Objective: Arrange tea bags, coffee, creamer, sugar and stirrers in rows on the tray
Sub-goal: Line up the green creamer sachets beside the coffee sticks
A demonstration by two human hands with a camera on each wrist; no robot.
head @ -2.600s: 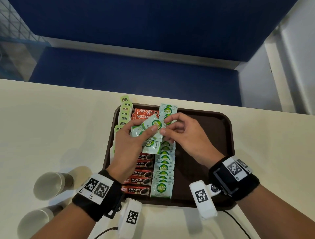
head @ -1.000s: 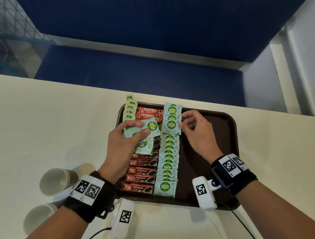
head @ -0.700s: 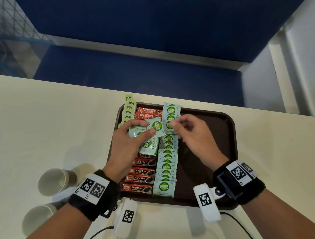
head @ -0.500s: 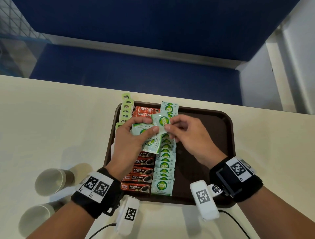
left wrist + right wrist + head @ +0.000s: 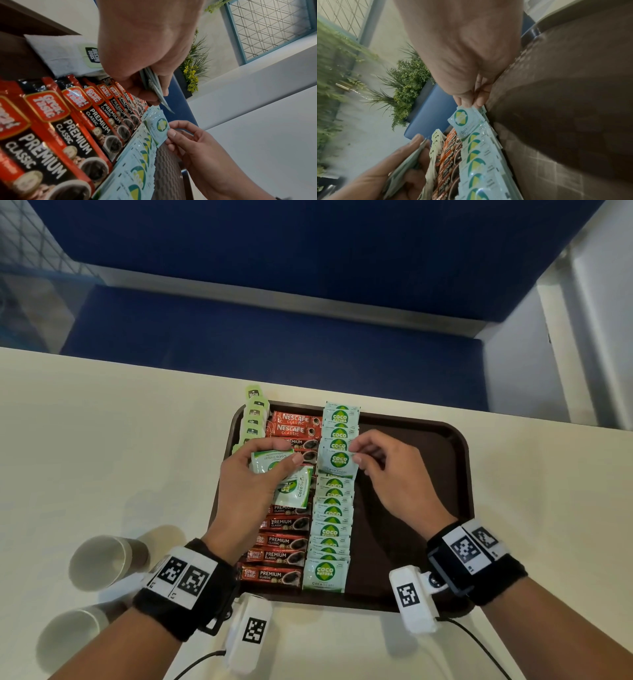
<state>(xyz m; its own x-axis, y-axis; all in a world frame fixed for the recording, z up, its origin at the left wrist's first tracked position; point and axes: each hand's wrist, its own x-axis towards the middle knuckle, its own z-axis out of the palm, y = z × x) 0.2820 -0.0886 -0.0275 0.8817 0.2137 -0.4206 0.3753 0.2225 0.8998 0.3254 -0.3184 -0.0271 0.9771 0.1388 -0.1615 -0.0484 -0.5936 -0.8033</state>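
A dark brown plastic tray (image 5: 411, 460) with rounded corners and a fine checkered texture sits on a smooth cream table (image 5: 102, 440), and it holds three rows running from six o'clock to twelve o'clock. At the nine o'clock edge lies a row of tea bags (image 5: 255, 419), soft white pouches with pale green tags, the farthest one overhanging the rim at twelve. Next to it, toward three o'clock, is a row of glossy coffee sachets (image 5: 279, 556), red and black oblongs that overlap like shingles, with two red ones at the far end. Just beside those runs a row of sugar packets (image 5: 329, 529), flat pale green squares with a round green and yellow logo, also overlapping. The tray floor toward three o'clock is bare. The right hand (image 5: 394, 477) pinches one sugar packet (image 5: 337, 462) by its edge between thumb and fingertips, the other fingers curled, and holds it over the far part of the sugar row, tilted against the packets there. The left hand (image 5: 250, 491) hovers over the coffee row, its thumb and fingers clamped on a small fan of spare sugar packets (image 5: 284, 474). Two paper cups (image 5: 102, 563) lie on their sides on the table at about eight o'clock from the tray.
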